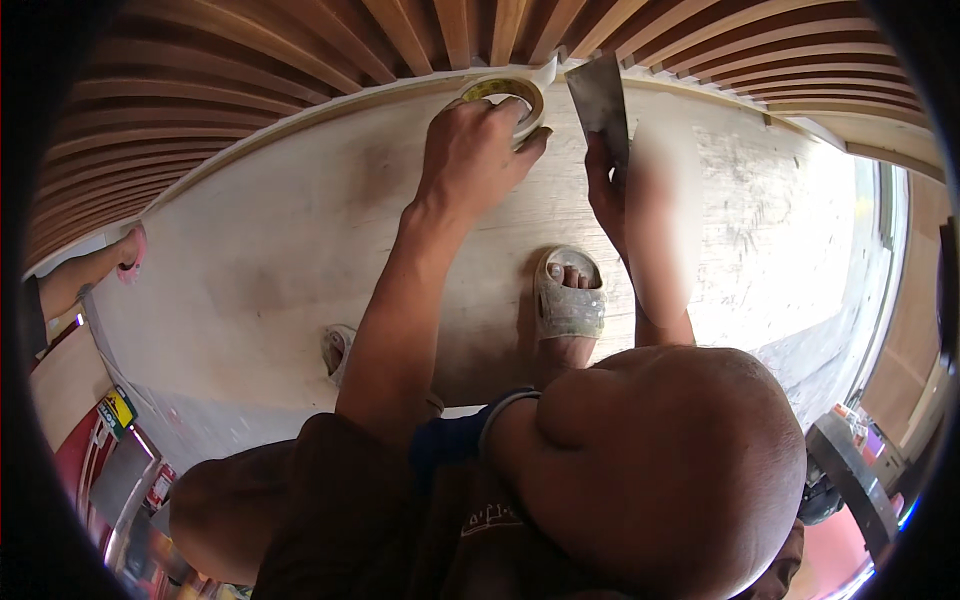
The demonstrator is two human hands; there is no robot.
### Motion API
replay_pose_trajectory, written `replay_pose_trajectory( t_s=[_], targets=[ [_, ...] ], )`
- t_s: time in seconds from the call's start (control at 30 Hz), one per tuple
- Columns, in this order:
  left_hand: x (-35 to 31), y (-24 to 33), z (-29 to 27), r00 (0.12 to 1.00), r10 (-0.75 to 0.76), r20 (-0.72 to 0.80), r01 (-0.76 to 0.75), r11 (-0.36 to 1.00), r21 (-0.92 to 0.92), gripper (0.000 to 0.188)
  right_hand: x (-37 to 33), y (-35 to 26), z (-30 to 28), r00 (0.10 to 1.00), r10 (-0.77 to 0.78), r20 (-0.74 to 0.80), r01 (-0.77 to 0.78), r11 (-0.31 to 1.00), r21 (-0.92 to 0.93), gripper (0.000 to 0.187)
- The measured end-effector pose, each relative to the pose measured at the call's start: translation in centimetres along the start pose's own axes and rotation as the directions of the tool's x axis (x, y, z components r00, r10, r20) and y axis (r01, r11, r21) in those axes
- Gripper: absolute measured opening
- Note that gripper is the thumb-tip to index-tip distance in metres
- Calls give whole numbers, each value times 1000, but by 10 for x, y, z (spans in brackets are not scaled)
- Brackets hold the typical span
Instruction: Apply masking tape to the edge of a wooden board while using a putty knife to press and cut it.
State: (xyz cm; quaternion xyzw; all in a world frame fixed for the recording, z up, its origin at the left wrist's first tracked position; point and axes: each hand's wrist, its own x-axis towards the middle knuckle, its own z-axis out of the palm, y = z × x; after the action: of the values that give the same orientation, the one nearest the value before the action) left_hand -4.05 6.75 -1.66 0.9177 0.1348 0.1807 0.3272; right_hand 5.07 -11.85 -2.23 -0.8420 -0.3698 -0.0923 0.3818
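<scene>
My left hand [470, 150] is closed around a roll of tape [538, 103], with fingers over its ring and the thumb at its lower right. A short pale strip [546, 74] stretches from the roll to the foot of the wooden slats [455, 35]. To the right, my right hand [604, 185] grips a broad, flat scraper [598, 92]. Its grey blade points up and away, with the wide end close to the slats' lower edge. A blurred patch hides part of my right hand and forearm.
Underfoot lies a pale, scuffed wooden board [300, 230], with a thin edge strip along the slats. My sandalled foot [570, 295] stands between my forearms. At far left, another person's hand [128, 250] holds something pink. A dark grey beam-like object [850, 485] stands at lower right.
</scene>
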Motion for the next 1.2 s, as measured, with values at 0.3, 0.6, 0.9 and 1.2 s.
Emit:
replay_pose_trajectory(
  t_s=[0.3, 0.6, 0.9, 1.2],
  targets=[
    [-2, -4, -2, 1000, 4, -10, -4, 999, 32, 29, 13, -2, 26, 998, -51, -32, 47, 991, -129, 22],
    [-2, 2, -8, 999, 7, 33, -2, 988, -154, 27, 18, 4, 32, 997, -24, -70, 12, 986, -168, 19],
    [1, 1, -11, 998, -63, 9, 64, 982, -180, 26, 20, -7, 33, 993, -8, -114, -12, 984, -178, 19],
    [1, 5, 5, 978, -37, -204, 51, 997, 65, 26, 24, -13, 37, 996, 0, -90, -21, 973, -230, 23]
  ],
)
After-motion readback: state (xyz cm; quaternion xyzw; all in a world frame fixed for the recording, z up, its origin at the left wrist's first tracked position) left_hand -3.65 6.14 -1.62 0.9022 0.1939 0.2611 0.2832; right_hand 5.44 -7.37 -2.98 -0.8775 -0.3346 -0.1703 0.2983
